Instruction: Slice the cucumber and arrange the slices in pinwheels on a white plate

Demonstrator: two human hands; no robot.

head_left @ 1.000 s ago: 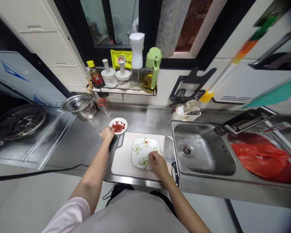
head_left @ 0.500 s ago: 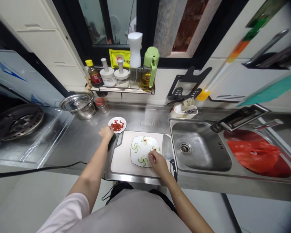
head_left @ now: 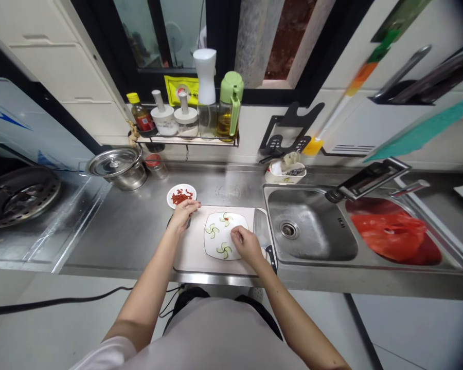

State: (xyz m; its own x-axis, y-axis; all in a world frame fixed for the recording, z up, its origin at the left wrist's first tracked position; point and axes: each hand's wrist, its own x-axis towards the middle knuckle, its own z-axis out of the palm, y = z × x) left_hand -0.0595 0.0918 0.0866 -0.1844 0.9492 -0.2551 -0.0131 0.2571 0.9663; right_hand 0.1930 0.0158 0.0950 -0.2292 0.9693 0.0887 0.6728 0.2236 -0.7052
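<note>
My left hand is over the left edge of the white cutting board, its fingertips pinched on what looks like a small red piece. Just beyond it sits a small white dish of chopped red pieces. On the board lies a white squarish plate bearing pinwheels of thin green-edged slices; the far pinwheel has red at its centre. Above the plate's right side is my right hand, fingers curled together; whatever they hold is hidden. It covers part of the plate.
A knife lies along the board's right edge, beside the sink. A lidded steel pot and a red-lidded jar stand at the back left. Seasoning bottles line the wall shelf. A red plastic bag fills the second basin.
My left hand has moved from beside the dish of red pieces rightward to the board, now with a red bit at its fingertips. My right hand stays over the plate. The view has shifted slightly.
</note>
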